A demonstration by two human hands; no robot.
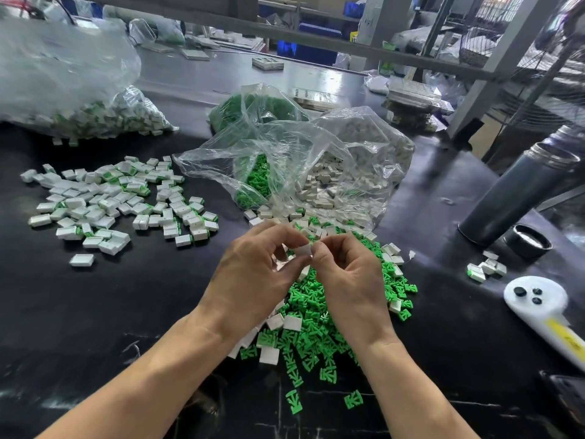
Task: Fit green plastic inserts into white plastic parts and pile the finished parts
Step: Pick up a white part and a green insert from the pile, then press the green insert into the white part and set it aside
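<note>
Black bench [95, 312]: left hand [253, 274], right hand [348, 274] pinch white part [303, 250] over green inserts [316, 327]; bags [316, 160] behind.

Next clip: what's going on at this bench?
A person is assembling small plastic parts by hand. Both hands, left hand and right hand, pinch one white part above a mixed heap of green inserts and loose white pieces. A spread pile of finished parts lies to the left on the black table. Behind the heap, an open clear bag spills more stock.
</note>
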